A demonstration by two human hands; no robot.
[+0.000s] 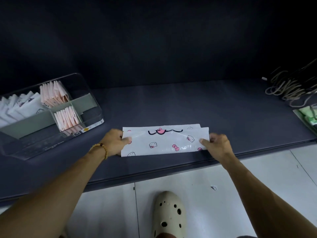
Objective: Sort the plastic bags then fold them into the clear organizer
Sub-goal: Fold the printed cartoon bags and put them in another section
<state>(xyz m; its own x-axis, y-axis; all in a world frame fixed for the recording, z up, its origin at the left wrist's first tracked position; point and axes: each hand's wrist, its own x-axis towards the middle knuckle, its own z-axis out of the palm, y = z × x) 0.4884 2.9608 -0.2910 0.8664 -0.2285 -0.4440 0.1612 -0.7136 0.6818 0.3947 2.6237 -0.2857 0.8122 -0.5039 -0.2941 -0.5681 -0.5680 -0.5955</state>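
A white plastic bag [164, 141] printed with pink bows and cat faces lies folded lengthwise into a long strip on the dark mat [188, 107]. My left hand [115, 141] pinches the strip's left end and my right hand [216, 143] pinches its right end, thumbs on top. The clear organizer [85, 107] stands at the left of the mat. Its compartments hold several folded white bags [22, 105] and several folded pink bags [53, 93], with more pink ones [67, 118] in a front compartment.
A pile of bags with cord handles [291, 86] sits at the far right, with a green-and-white item [308, 115] just in front of it. The mat's front edge runs close below my hands. Beneath it is white tiled floor and my cream clog [169, 213].
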